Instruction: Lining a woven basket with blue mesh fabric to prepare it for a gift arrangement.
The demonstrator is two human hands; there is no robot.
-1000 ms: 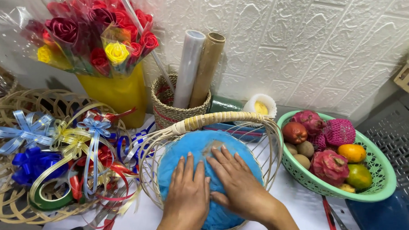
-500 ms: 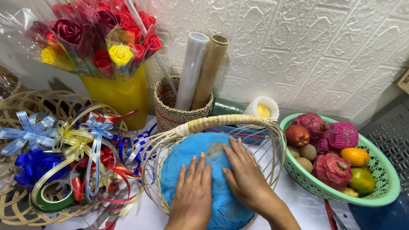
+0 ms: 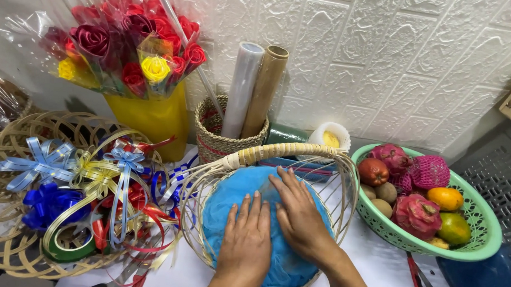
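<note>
A woven cane basket (image 3: pixel 345 180) with an arched handle (image 3: pixel 278 153) stands in front of me, lined with blue mesh cloth (image 3: pixel 231 199). My left hand (image 3: pixel 246 239) lies flat, fingers apart, pressing on the blue cloth inside the basket. Beside it my right hand (image 3: pixel 301 216) also rests flat on the cloth, its fingers reaching toward the basket's far side under the handle. Neither hand holds anything.
A green plastic basket (image 3: pixel 478 247) of mixed fruit sits at the right. A flat cane tray (image 3: pixel 14 248) with several ribbon bows lies at the left. Behind stand a yellow-wrapped bouquet of roses (image 3: pixel 128 48), a small woven holder (image 3: pixel 216 142) with two paper rolls, and the white textured wall.
Both hands have slid slightly over the blue cloth, the right hand moving further toward the basket's far side. The view has shifted a little closer.
</note>
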